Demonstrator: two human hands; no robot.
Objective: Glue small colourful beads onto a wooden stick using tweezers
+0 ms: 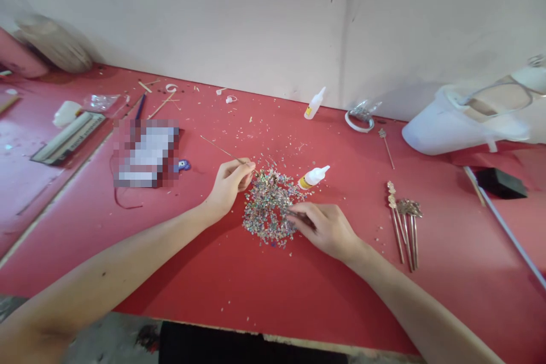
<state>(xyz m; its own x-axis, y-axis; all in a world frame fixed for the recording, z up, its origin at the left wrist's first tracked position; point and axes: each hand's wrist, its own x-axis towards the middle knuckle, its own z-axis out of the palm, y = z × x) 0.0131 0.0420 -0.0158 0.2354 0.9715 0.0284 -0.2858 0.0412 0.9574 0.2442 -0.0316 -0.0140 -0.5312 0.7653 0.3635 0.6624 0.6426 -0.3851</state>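
Two white bottles [315,176] with yellow labels [305,182], their print too small to read, sit beyond your right hand [329,228], its fingers bunched at the edge of one sequin pile [267,213], their grip unclear, while your left hand [228,185] pinches one thin stick [222,150] beside them.

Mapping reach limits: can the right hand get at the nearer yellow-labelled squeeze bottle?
Probably yes: the squeeze bottle sits just beyond the right hand, with nothing visible standing between them, though that hand may already hold something small.
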